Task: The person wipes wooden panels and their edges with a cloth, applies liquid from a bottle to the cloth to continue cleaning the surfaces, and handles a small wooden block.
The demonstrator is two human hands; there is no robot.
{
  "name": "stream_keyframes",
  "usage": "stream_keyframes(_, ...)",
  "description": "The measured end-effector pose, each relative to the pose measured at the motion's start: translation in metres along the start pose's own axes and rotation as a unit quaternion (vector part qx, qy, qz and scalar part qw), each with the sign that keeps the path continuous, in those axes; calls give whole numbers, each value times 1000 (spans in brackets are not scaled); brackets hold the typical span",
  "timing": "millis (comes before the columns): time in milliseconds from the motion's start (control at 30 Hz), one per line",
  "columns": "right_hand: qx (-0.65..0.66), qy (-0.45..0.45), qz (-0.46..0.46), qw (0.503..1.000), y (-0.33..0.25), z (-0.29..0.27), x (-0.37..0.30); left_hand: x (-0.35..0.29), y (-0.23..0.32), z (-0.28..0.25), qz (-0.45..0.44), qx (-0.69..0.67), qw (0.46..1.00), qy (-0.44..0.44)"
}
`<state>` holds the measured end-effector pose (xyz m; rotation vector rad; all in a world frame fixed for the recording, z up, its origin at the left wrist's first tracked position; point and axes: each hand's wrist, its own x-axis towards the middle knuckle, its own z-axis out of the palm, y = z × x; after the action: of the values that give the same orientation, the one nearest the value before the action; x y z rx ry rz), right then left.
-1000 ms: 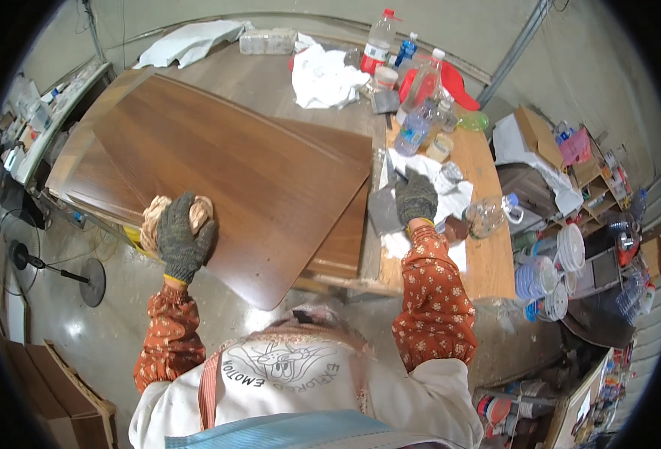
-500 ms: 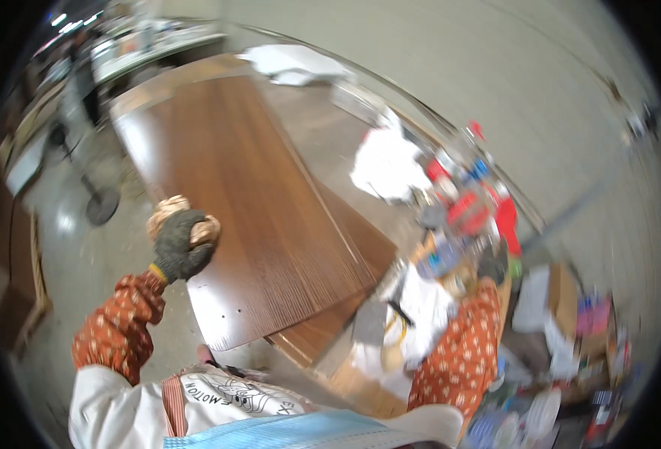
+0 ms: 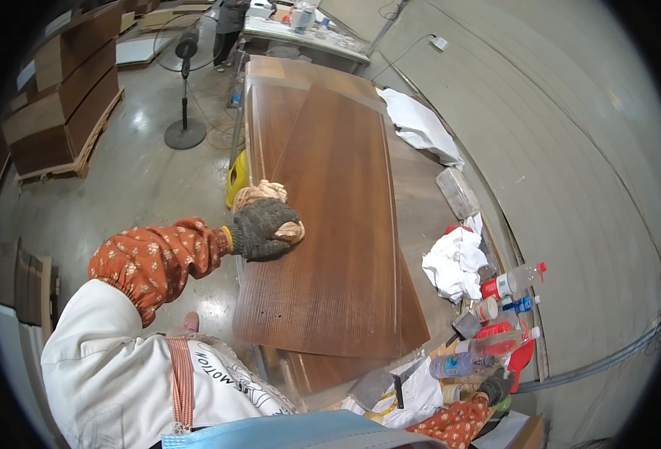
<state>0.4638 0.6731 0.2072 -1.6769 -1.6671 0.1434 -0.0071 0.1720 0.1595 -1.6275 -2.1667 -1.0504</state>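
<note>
My left hand [image 3: 261,230], in a dark grey knit glove with a yellow cuff, is closed on a crumpled beige cloth [image 3: 261,192]. It presses the cloth on the left side of a brown wood-grain panel [image 3: 338,224]. Under this panel lies another brown panel [image 3: 414,310], its edge showing at the right and near end. My right hand [image 3: 497,385], also in a grey glove, is at the lower right among plastic bottles, beside a lying clear bottle with a blue label [image 3: 459,365]. Its fingers are mostly hidden, so I cannot tell what it holds.
White crumpled paper or cloth [image 3: 454,263] and a bottle with a red cap [image 3: 513,280] lie along the right edge by the wall. A yellow container [image 3: 237,179] is at the table's left side. A standing fan [image 3: 185,135], stacked panels [image 3: 65,97] and a person [image 3: 229,34] are beyond.
The view has swung, so the panel now runs straighter away from me. My left hand still holds the cloth at the panel's left side; my right stays among the bottles.
</note>
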Motion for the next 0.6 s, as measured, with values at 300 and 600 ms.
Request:
stream_keyframes(300,189,65,-268,943,-155,-101,-69,-6,-3,-1,-12,13,1000,-23)
stream_keyframes(600,421,-242,-241,840,-241,-67,-281,-15,-3,12,51,24,987,147)
